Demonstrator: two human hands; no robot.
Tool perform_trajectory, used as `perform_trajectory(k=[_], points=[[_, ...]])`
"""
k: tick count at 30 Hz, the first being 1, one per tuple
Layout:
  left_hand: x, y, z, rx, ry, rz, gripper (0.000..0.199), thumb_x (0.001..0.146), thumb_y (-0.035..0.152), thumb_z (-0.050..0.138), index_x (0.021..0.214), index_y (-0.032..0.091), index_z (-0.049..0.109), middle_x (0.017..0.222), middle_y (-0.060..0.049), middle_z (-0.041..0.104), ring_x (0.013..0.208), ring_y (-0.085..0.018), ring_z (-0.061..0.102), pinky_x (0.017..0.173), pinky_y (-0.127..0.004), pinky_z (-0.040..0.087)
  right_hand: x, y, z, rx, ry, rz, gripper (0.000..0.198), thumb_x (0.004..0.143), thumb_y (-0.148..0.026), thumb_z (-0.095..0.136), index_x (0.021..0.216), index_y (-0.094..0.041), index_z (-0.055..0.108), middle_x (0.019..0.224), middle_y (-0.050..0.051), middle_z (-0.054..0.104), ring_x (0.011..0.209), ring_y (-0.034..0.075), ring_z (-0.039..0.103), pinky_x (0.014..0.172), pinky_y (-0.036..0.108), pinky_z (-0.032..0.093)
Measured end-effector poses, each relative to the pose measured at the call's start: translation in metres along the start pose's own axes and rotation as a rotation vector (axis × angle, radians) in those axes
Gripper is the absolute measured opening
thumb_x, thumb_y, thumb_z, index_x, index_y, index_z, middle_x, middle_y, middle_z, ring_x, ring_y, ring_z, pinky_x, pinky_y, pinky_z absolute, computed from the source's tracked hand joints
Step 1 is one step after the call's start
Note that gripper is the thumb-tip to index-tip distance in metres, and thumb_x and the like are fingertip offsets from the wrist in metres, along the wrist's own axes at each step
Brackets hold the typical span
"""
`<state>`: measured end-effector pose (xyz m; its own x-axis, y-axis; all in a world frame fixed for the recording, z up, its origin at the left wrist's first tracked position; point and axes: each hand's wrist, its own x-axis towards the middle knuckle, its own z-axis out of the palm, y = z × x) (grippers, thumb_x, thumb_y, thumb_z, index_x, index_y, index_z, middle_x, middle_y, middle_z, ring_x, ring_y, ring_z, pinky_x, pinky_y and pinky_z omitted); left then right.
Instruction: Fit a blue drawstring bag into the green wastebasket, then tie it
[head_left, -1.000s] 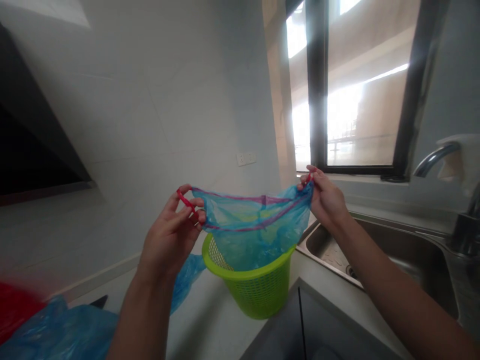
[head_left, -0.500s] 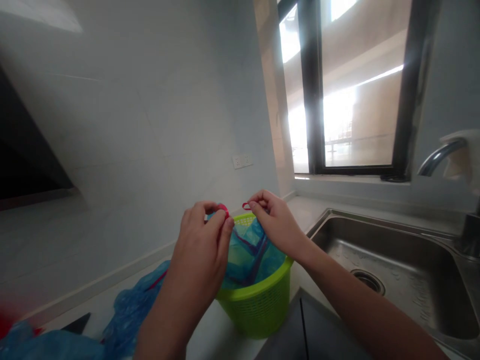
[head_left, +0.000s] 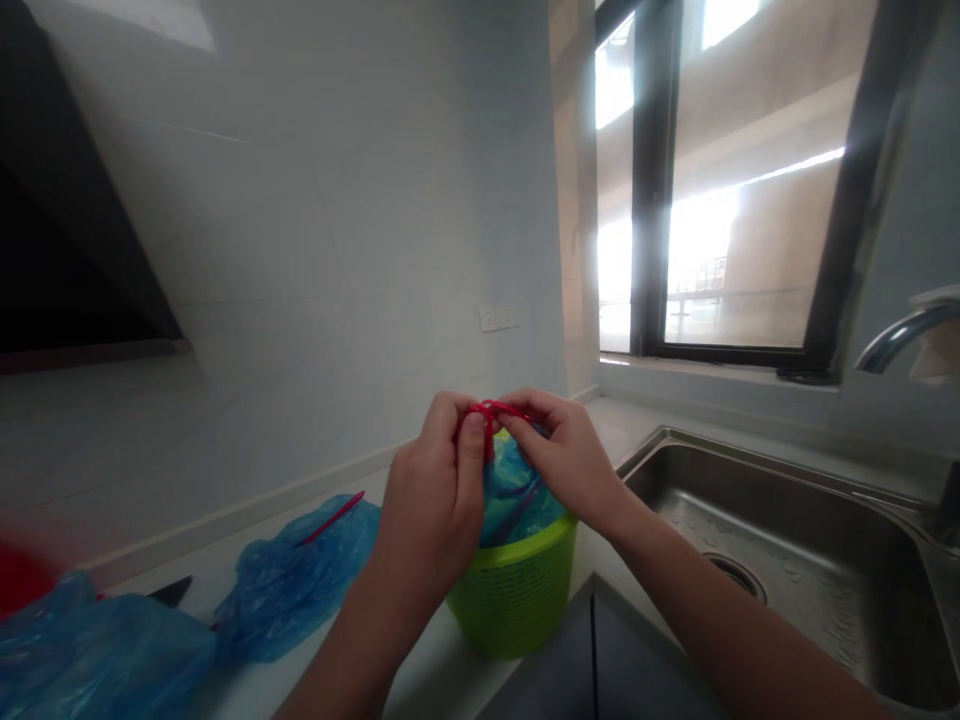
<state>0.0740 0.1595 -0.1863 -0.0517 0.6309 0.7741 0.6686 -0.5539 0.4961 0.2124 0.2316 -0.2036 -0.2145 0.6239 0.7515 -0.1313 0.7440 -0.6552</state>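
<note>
Closest to us, two bare forearms rise from the bottom edge and meet in the middle. The left hand [head_left: 439,490] is curled shut, thumb and fingers pinching the red drawstring [head_left: 489,410]; the right hand [head_left: 566,455] is pinched closed on that same string from the other side, knuckles nearly touching its partner. One thin, glossy red cord, looped between the two sets of fingertips.

Right beneath the hands sits one blue bag [head_left: 517,490], thin crinkled plastic, gathered at its neck and bunched down inside one lime-green basket [head_left: 517,590]. The basket is round, with a mesh wall of small holes and a smooth rim, standing on the pale table [head_left: 442,680]. The hands cover most of the bag's top, so I can't see how the cord is crossed.

To the left on the table lie two more heaps of blue plastic [head_left: 292,585], one showing a red string of its own, the nearer one running off the corner. Something red and blurred sits at the far left edge.

To the right, one steel sink [head_left: 787,540], smooth and shiny, drain visible, a curved tap [head_left: 896,335] above it.

Beyond, a white tiled wall with one socket [head_left: 498,317], and a dark-framed window [head_left: 750,180] blazing with daylight.
</note>
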Motion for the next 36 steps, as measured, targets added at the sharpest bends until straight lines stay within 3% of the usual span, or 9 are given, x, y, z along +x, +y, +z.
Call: perform_trajectory(k=[5, 8, 14, 17, 20, 23, 27, 31, 36], points=[[0.001, -0.007, 0.011, 0.122, -0.139, 0.099, 0.023, 0.100, 0.035, 0.044, 0.092, 0.025, 0.062, 0.075, 0.000, 0.063, 0.069, -0.019, 0.057, 0.064, -0.030, 0.035, -0.001, 0.000, 0.000, -0.159, -0.093, 0.024, 0.021, 0.089, -0.020, 0.053, 0.082, -0.019, 0.073, 0.071, -0.001, 0.066, 0.070, 0.016, 0.057, 0.067, 0.028, 0.043], [0.002, -0.011, 0.014, 0.140, -0.111, 0.160, 0.024, 0.100, 0.032, 0.046, 0.095, 0.024, 0.068, 0.084, -0.003, 0.064, 0.078, -0.019, 0.058, 0.072, -0.031, 0.038, -0.002, -0.001, 0.001, -0.198, -0.148, 0.016, 0.022, 0.087, -0.016, 0.049, 0.074, -0.019, 0.066, 0.073, -0.001, 0.063, 0.072, 0.015, 0.052, 0.069, 0.029, 0.040], [0.003, -0.020, 0.019, 0.200, 0.115, 0.257, 0.026, 0.095, 0.030, 0.056, 0.115, 0.030, 0.074, 0.091, -0.004, 0.052, 0.081, -0.019, 0.053, 0.073, -0.033, 0.043, -0.004, 0.000, 0.000, 0.423, -0.292, 0.318, 0.016, 0.083, -0.026, 0.057, 0.070, -0.019, 0.052, 0.065, -0.004, 0.042, 0.061, 0.011, 0.037, 0.056, 0.025, 0.031], [0.003, -0.022, 0.022, 0.249, 0.172, 0.288, 0.031, 0.095, 0.027, 0.057, 0.122, 0.030, 0.071, 0.103, -0.007, 0.053, 0.093, -0.022, 0.054, 0.085, -0.038, 0.045, -0.005, 0.003, 0.001, 0.543, -0.276, 0.373, 0.027, 0.085, -0.041, 0.065, 0.075, -0.018, 0.056, 0.068, -0.003, 0.044, 0.062, 0.010, 0.039, 0.054, 0.023, 0.032], [0.004, -0.021, 0.022, 0.215, 0.128, 0.205, 0.027, 0.094, 0.029, 0.058, 0.119, 0.025, 0.067, 0.109, -0.008, 0.057, 0.100, -0.023, 0.056, 0.090, -0.039, 0.045, -0.003, 0.005, 0.002, 0.530, -0.220, 0.398, 0.038, 0.084, -0.054, 0.068, 0.078, -0.017, 0.060, 0.066, -0.003, 0.044, 0.058, 0.009, 0.038, 0.050, 0.021, 0.031], [0.005, -0.019, 0.018, 0.139, 0.073, 0.069, 0.015, 0.092, 0.036, 0.063, 0.099, 0.023, 0.063, 0.099, -0.004, 0.062, 0.091, -0.021, 0.059, 0.081, -0.035, 0.045, 0.000, 0.003, 0.002, 0.502, -0.148, 0.401, 0.040, 0.082, -0.055, 0.070, 0.075, -0.016, 0.061, 0.062, -0.004, 0.044, 0.055, 0.008, 0.037, 0.047, 0.020, 0.029], [0.004, -0.015, 0.011, 0.051, 0.012, 0.011, 0.019, 0.093, 0.039, 0.061, 0.083, 0.023, 0.060, 0.090, -0.001, 0.063, 0.082, -0.019, 0.058, 0.070, -0.031, 0.043, 0.003, 0.003, 0.001, 0.430, -0.122, 0.381, 0.041, 0.085, -0.054, 0.066, 0.072, -0.015, 0.062, 0.060, -0.004, 0.046, 0.052, 0.008, 0.039, 0.046, 0.020, 0.028], [0.000, -0.008, 0.010, -0.070, -0.027, -0.050, 0.021, 0.094, 0.041, 0.058, 0.082, 0.023, 0.057, 0.084, -0.001, 0.063, 0.076, -0.018, 0.058, 0.067, -0.030, 0.043, 0.003, 0.007, 0.000, 0.255, -0.034, 0.322, 0.043, 0.087, -0.057, 0.062, 0.071, -0.017, 0.063, 0.058, -0.003, 0.049, 0.051, 0.009, 0.042, 0.047, 0.021, 0.032], [-0.005, -0.004, 0.015, -0.072, -0.051, -0.090, 0.021, 0.086, 0.035, 0.069, 0.091, 0.025, 0.051, 0.085, 0.003, 0.063, 0.071, -0.016, 0.058, 0.065, -0.028, 0.041, 0.003, 0.007, -0.002, 0.226, -0.063, 0.223, 0.034, 0.087, -0.050, 0.066, 0.080, -0.017, 0.067, 0.066, -0.002, 0.059, 0.055, 0.009, 0.046, 0.050, 0.022, 0.036]])
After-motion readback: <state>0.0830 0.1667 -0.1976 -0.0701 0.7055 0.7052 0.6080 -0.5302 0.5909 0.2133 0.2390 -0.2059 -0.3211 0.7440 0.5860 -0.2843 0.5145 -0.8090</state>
